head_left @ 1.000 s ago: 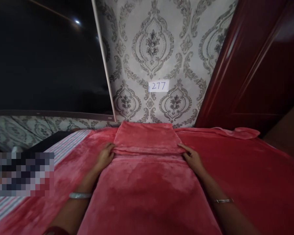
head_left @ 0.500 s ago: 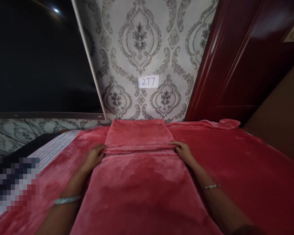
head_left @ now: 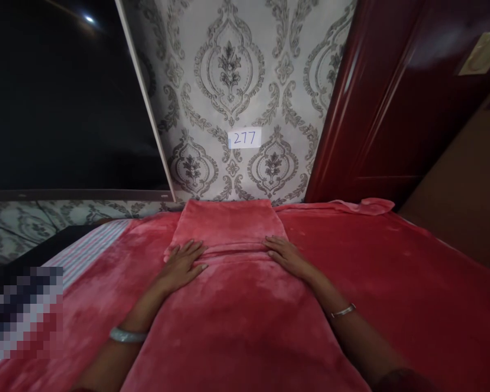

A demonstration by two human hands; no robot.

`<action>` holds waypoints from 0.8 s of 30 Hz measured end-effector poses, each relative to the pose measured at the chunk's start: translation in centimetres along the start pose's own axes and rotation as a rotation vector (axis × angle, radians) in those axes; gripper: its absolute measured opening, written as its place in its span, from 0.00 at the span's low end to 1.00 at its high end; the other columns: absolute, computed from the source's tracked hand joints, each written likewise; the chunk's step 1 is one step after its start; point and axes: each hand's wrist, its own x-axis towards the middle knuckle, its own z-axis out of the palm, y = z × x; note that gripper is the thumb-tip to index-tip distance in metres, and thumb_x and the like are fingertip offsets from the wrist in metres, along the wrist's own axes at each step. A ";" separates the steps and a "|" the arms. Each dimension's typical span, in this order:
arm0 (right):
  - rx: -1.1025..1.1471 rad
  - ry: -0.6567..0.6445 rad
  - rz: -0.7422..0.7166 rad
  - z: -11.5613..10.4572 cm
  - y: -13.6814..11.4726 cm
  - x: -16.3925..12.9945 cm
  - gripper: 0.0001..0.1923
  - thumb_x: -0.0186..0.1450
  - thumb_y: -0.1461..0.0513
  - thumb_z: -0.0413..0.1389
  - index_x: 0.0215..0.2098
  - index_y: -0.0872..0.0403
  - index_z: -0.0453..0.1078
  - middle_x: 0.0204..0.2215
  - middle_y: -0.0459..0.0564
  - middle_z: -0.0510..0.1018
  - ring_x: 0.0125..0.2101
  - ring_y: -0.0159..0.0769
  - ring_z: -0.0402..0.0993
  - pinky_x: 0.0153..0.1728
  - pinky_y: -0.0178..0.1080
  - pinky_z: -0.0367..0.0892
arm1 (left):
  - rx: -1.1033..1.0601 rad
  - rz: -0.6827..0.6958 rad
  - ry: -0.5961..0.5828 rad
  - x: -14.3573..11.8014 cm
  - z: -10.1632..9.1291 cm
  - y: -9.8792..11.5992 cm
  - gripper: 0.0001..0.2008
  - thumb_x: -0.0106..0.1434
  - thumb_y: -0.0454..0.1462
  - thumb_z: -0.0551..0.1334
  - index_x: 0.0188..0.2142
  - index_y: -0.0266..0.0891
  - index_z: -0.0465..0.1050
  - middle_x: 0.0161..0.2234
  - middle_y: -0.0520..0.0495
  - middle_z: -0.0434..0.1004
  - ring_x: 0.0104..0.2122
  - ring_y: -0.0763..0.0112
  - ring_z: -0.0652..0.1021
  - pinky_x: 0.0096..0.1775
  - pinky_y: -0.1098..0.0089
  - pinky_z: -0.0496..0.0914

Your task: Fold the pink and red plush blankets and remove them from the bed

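The left hand (head_left: 183, 264) lay flat, palm down, on the folded red blanket (head_left: 237, 310), its fingers (head_left: 194, 249) spread and pointing toward the fold line. The right hand (head_left: 288, 257) lay flat in the same way on the other side, fingers (head_left: 275, 243) spread, tips touching the fold ridge (head_left: 234, 249) that ran across the cloth between the two hands. Neither hand pinched or gripped the cloth; both simply pressed down on it. The folded blanket lay lengthwise in the middle of the bed, on top of a wider red bedcover (head_left: 412, 283), with its far end reaching the patterned wall (head_left: 237, 81). A pale bangle (head_left: 126, 335) sat on the left wrist and a thin bracelet (head_left: 343, 311) on the right. A small label reading 277 (head_left: 244, 138) was stuck on the wall above the blanket. A striped sheet (head_left: 85, 250) showed at the left, a dark red door (head_left: 392, 109) stood at the right
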 end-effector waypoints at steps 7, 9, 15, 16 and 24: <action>0.006 0.024 -0.030 -2.5 -2.8 1.7 0.22 0.70 0.58 0.50 0.60 0.50 0.72 0.58 0.55 0.77 0.57 0.47 0.73 0.59 0.51 0.65 | -0.030 0.048 0.019 1.7 -2.4 1.3 0.25 0.70 0.49 0.54 0.62 0.45 0.70 0.64 0.38 0.69 0.66 0.48 0.65 0.64 0.40 0.56; -0.035 -0.004 -0.058 -2.8 -4.4 3.3 0.24 0.71 0.58 0.50 0.64 0.51 0.68 0.62 0.56 0.73 0.61 0.47 0.69 0.61 0.51 0.63 | -0.040 0.135 0.039 3.5 -3.0 2.7 0.24 0.71 0.47 0.53 0.64 0.47 0.68 0.66 0.41 0.67 0.67 0.53 0.63 0.66 0.44 0.53; -0.254 -0.246 0.055 0.2 -6.0 5.6 0.30 0.74 0.51 0.47 0.72 0.45 0.54 0.72 0.54 0.52 0.71 0.55 0.45 0.64 0.67 0.47 | -0.008 0.067 -0.036 8.0 0.1 5.9 0.29 0.71 0.48 0.53 0.70 0.50 0.57 0.72 0.41 0.51 0.71 0.44 0.50 0.65 0.34 0.44; -0.277 -0.257 0.062 0.7 -5.9 5.4 0.30 0.74 0.50 0.46 0.72 0.44 0.54 0.73 0.53 0.51 0.71 0.55 0.44 0.64 0.68 0.46 | -0.008 0.044 -0.042 8.1 1.0 6.0 0.29 0.71 0.49 0.52 0.69 0.50 0.58 0.72 0.40 0.51 0.71 0.41 0.50 0.64 0.32 0.44; -0.314 -0.216 0.061 2.2 -4.8 4.5 0.29 0.74 0.50 0.46 0.71 0.43 0.55 0.72 0.53 0.52 0.71 0.53 0.45 0.65 0.65 0.45 | -0.068 -0.007 -0.022 7.2 2.5 5.7 0.29 0.70 0.52 0.55 0.68 0.52 0.61 0.72 0.45 0.55 0.70 0.45 0.54 0.66 0.39 0.48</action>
